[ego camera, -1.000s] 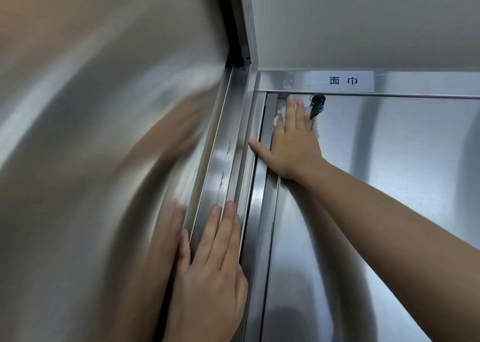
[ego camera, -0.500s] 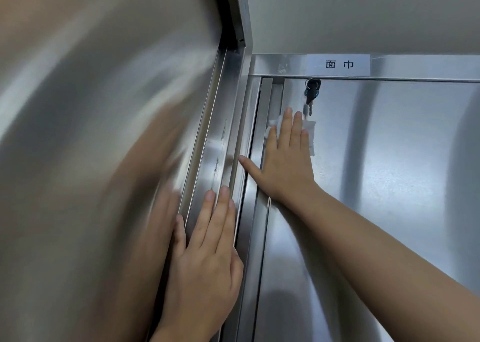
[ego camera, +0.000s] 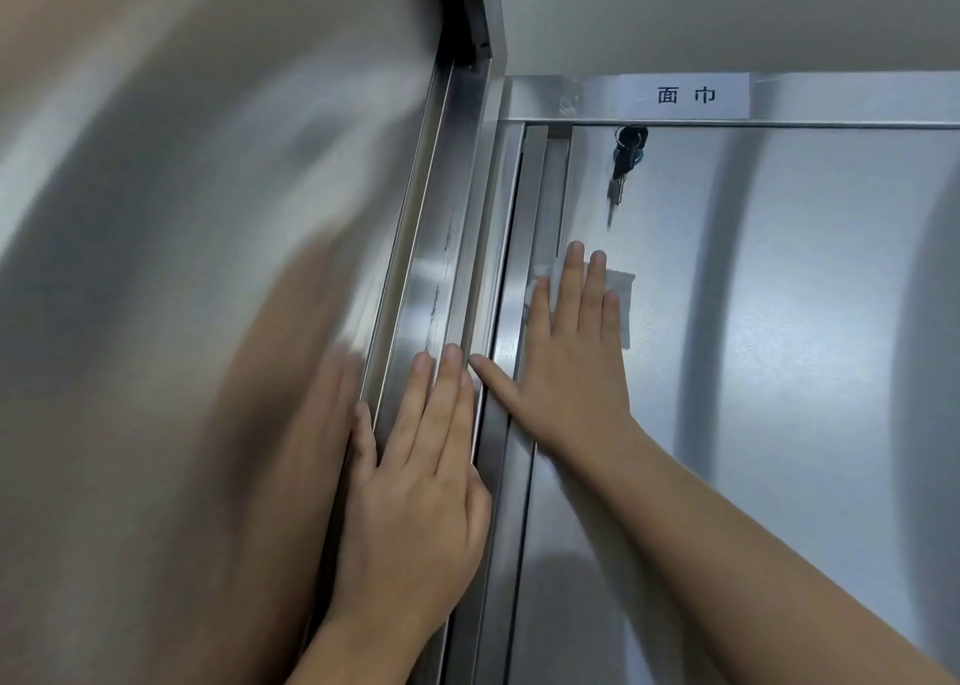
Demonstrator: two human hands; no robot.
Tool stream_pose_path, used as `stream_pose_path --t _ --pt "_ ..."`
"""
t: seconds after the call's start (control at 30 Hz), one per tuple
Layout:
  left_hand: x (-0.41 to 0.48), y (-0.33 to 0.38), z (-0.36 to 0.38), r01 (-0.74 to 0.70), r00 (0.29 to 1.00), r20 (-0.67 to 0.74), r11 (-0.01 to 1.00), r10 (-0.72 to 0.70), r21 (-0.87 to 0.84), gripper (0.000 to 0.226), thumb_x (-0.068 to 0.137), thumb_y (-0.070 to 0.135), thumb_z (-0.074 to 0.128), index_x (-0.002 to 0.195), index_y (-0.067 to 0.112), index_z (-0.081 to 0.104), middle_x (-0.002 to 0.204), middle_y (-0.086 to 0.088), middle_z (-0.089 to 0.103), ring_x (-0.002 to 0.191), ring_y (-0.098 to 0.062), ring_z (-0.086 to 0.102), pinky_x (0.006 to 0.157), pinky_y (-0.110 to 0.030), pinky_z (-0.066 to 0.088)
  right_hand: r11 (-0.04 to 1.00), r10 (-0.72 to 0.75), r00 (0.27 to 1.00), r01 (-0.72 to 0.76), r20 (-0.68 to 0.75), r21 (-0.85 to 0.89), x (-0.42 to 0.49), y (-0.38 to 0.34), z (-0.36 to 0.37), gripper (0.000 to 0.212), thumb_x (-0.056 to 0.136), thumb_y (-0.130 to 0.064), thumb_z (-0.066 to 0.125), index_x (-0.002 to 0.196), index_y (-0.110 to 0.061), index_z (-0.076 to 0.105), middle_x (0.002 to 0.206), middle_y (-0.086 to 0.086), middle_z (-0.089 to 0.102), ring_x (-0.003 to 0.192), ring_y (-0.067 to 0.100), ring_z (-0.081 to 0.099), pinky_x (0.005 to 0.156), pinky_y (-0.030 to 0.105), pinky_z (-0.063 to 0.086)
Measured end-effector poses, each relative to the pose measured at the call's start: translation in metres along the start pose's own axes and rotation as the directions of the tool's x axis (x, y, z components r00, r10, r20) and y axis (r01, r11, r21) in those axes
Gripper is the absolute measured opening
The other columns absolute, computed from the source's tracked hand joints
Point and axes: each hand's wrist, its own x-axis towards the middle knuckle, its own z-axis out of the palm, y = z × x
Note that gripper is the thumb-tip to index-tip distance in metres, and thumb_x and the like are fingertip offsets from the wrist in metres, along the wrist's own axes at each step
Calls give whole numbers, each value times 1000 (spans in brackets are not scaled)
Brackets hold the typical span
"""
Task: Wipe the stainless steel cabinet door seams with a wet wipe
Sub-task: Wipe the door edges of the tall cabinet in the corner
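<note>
My right hand lies flat on the right stainless steel cabinet door, fingers spread, pressing a white wet wipe against the steel beside the vertical door seam. Part of the wipe shows past my fingertips. The thumb reaches left across the seam. My left hand rests flat with fingers together on the edge of the open left door. It holds nothing.
A black key bunch hangs from the lock near the top of the right door. A white paper label is stuck on the frame above. The big left door panel fills the left and mirrors my arm.
My right hand and the wipe have slid down the door, away from the keys. The left hand stays on the left door edge.
</note>
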Motion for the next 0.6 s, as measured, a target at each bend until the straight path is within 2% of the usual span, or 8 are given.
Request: stream_pose_path --t 0.1,0.2,0.37,0.5,0.6 --pt "0 0 0 2 1000 -3 1000 -2 2 63 78 18 38 139 4 32 148 -10 32 135 -30 29 106 -49 16 1000 13 1000 -13 -12 -14 7 0 -3 99 77 -73 8 148 -4 0 150 24 -24 138 38 -23 113 48 -9" --pt "0 0 0 5 1000 2 1000 -5 -4 62 79 18 37 139 4 33 149 -10 30 136 -29 27 107 -50 16 999 9 1000 -8 -21 43 -6 -4 1 94 82 -69 13 148 -3 3 150 24 -21 139 39 -21 113 47 -8" --pt "0 1 -1 11 1000 19 1000 -10 -20 58 85 19 35 140 3 32 149 -10 26 138 -27 22 110 -51 14 998 -17 999 20 -49 51 -61 -16 13 87 87 -61 28 146 1 19 151 28 -1 139 43 -5 112 49 2" --pt "-1 0 0 7 1000 26 1000 -7 -17 56 86 18 35 140 2 32 149 -11 26 138 -28 20 108 -56 17 998 1 1000 -1 -8 62 -62 -18 13 90 86 -64 28 147 -1 9 150 25 -16 138 41 -18 112 47 -8" --pt "-2 0 2 8 1000 17 999 -7 -39 56 86 18 36 140 3 30 150 -10 25 139 -27 18 109 -56 16 998 33 999 -32 -21 52 -47 -18 10 92 86 -66 32 148 -2 9 151 25 -16 139 41 -17 113 48 -7"
